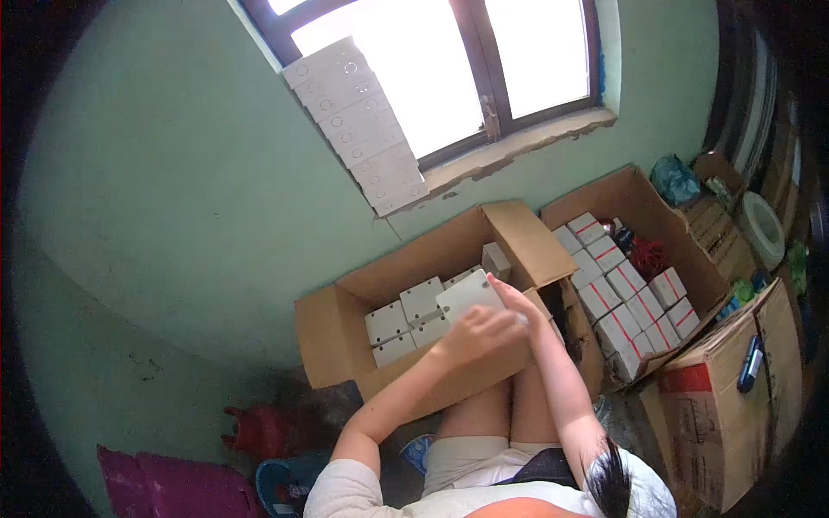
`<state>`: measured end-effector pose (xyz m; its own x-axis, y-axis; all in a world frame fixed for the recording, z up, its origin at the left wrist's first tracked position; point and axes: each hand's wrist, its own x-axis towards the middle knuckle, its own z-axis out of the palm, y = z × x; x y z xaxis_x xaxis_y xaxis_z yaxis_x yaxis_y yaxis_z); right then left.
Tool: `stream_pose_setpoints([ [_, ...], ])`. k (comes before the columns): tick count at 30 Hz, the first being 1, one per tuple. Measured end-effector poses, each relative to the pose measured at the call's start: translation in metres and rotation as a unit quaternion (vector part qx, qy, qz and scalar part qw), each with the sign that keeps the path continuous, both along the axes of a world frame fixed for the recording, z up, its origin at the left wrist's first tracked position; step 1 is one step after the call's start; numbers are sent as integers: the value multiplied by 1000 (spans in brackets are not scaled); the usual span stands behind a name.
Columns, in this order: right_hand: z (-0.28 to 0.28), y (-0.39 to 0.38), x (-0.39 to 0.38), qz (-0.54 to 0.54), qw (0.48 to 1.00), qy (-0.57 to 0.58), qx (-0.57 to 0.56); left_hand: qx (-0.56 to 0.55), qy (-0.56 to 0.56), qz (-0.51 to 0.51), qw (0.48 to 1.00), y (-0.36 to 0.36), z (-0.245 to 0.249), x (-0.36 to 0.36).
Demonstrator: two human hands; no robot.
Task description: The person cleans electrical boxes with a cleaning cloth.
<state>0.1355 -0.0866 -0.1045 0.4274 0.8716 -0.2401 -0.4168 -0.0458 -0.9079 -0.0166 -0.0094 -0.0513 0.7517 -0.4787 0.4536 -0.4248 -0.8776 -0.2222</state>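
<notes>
A white square box (466,295) with dark holes near its corners is held above the open carton (325,350). My right hand (518,304) is closed on its right side, fingers along the edge. Just in front of the box, my left hand (485,332) has its fingers curled together by the right wrist. A small whitish bit shows at its fingertips, too blurred to name. Inside the carton below, similar white boxes (387,323) sit in rows, their dark corner holes facing up.
To the right, another carton (596,186) holds small grey-white boxes with red stripes (625,279). A closed carton (734,371) carries a dark blue marker (749,363). Pale panels with circles (354,125) lean by the window. A purple container (173,488) stands lower left.
</notes>
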Motion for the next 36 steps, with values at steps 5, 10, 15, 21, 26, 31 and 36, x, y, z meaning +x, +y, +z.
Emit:
stream_pose_setpoints([
  [5, -15, 7, -3, 22, 982, 154, 104, -175, -104, 293, 934, 31, 20, 9],
  [10, -6, 3, -3, -12, 989, 132, 73, -73, -60, 169, 981, 0, -6, -10],
  [15, -1, 1, -6, 25, 985, 163, 48, -26, -79, 170, 982, 25, 6, -7],
  [21, -6, 5, -5, 30, 978, 184, 91, -72, -93, 204, 972, 26, 3, -5],
  [26, -16, 8, -3, 14, 984, 156, 90, 15, 2, -22, 1000, 11, -2, -20],
  [31, -15, 7, -4, 20, 979, 180, 94, -101, -36, 267, 958, 48, 26, -2],
  [36, -25, 13, 1, 4, 980, 179, 90, -36, 16, 243, 969, 22, -7, -23],
])
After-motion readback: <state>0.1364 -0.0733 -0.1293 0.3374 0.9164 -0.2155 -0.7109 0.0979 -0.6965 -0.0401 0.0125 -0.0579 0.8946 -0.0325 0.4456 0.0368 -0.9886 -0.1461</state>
